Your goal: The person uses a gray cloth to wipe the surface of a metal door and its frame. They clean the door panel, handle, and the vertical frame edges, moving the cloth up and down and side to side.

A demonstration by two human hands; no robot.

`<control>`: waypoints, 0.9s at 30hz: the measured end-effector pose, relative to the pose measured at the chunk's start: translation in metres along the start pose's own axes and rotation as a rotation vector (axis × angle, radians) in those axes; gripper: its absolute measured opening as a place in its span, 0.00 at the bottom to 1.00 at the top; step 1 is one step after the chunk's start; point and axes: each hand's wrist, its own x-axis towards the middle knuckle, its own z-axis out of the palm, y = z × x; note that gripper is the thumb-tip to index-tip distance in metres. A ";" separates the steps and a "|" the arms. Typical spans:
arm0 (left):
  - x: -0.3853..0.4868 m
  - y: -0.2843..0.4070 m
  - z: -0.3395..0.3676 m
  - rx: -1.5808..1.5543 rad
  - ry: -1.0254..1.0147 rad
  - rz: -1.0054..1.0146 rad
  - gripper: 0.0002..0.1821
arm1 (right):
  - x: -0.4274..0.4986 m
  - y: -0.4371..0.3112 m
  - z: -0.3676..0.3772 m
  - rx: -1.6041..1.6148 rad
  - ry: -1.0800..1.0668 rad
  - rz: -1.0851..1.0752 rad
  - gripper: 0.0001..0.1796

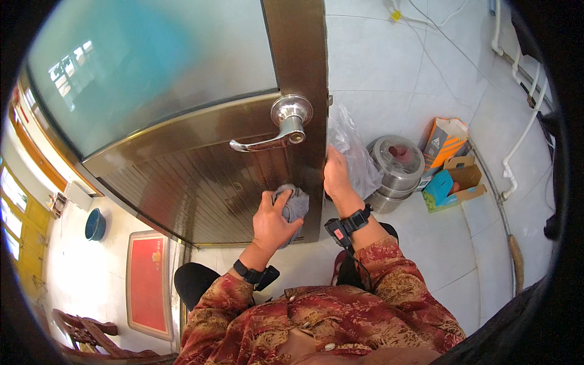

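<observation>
A brown metal door (205,182) with a frosted glass pane (150,59) stands in front of me. My left hand (273,223) is closed around a grey cloth (296,205) and presses it to the lower door panel, below the chrome lever handle (289,123). Against the door's free edge rests my right hand (337,173); its fingertips are hidden behind that edge, so its full grip does not show. A clear plastic bag (353,155) is just beyond the right hand.
Right of the door are a stacked steel pot (394,169), an orange and grey box (442,141) and an open cardboard box (456,182). White pipes (522,146) run along the wall. At left lie a red mat (148,283), a blue-green basin (95,224) and a wooden chair (86,333).
</observation>
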 end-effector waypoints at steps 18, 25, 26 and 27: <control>0.029 0.002 -0.024 -0.076 0.377 0.333 0.49 | -0.006 -0.006 0.008 -0.069 0.095 0.009 0.20; -0.033 -0.049 0.052 0.001 0.061 0.209 0.47 | 0.001 0.002 0.000 -0.016 0.138 -0.021 0.18; -0.042 -0.059 0.062 0.043 -0.057 0.167 0.42 | 0.003 0.003 -0.003 -0.061 0.134 0.006 0.20; -0.052 -0.068 0.071 0.023 -0.129 0.072 0.41 | 0.004 0.004 -0.006 -0.105 0.129 0.034 0.23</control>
